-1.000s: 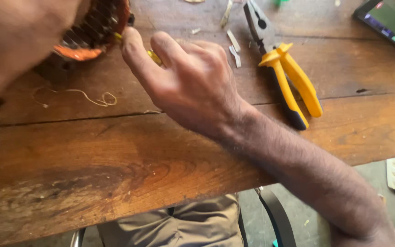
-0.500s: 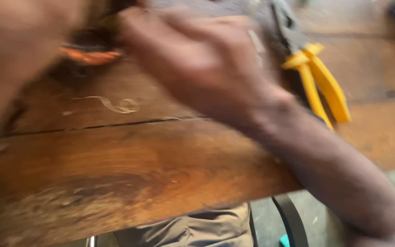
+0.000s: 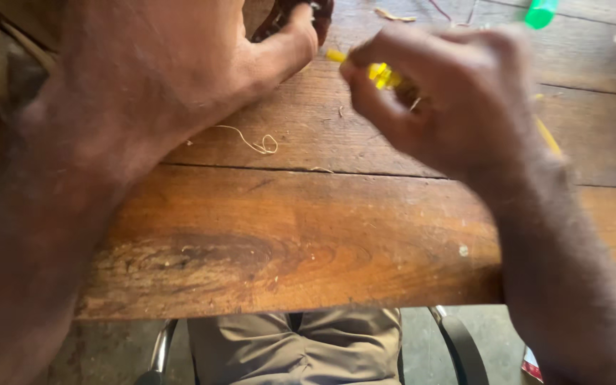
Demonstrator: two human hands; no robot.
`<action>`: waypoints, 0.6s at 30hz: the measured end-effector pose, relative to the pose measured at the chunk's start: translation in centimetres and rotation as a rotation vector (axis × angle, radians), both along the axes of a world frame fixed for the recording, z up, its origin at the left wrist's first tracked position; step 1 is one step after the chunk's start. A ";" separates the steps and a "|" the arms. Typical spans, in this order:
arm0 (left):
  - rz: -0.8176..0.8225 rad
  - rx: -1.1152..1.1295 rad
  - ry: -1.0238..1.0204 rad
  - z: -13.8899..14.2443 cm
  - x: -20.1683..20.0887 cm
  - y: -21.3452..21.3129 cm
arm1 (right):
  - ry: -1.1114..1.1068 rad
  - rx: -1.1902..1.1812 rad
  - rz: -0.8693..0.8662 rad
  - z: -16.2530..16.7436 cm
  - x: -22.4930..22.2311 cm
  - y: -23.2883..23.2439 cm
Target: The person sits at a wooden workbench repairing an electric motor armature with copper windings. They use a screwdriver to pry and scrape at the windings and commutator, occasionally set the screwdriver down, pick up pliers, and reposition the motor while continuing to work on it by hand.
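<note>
- Right hand (image 3: 458,100) is up over the far right part of the bench (image 3: 308,235), fingers curled in and pinching a thin yellow tool (image 3: 378,71). Only a short bit of the tool shows, poking out to the left between thumb and fingertips, so I can't say exactly what it is.
- Left hand (image 3: 180,78) takes up the whole far left, really close to the camera. Its thumb reaches out to a dark round part (image 3: 301,14) at the far edge and presses against it. Can't tell if the rest of that hand is closed around the part, since the back of the hand covers it.
- Tip of the yellow tool points at that thumb, just beside it but not quite touching as far as I can see.
- A curl of thin pale wire (image 3: 254,142) lies loose on the wood between the two hands, nearer than both.
- Something green (image 3: 540,13) sits at the far right edge, mostly cut off.
- Below the near edge of the bench you can see khaki trousers (image 3: 301,349) and a chair frame (image 3: 458,346).
</note>
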State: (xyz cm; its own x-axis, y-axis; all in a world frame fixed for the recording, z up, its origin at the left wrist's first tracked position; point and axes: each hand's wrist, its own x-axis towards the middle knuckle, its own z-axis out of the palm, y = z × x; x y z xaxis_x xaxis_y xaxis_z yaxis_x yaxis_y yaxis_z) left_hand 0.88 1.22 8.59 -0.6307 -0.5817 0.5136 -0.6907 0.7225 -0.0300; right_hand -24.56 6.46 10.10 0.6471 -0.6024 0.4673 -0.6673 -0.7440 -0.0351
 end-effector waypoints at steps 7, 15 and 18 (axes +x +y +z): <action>-0.080 -0.146 0.152 0.0 -0.8 0.3 | -0.128 0.236 -0.324 -0.1 2.3 2.6; -0.106 -0.177 0.245 0.0 -0.6 0.7 | -0.186 0.263 -0.391 -0.2 3.8 2.5; -0.089 -0.179 0.226 -0.2 -0.6 0.5 | -0.334 0.168 -0.279 -0.8 3.9 2.5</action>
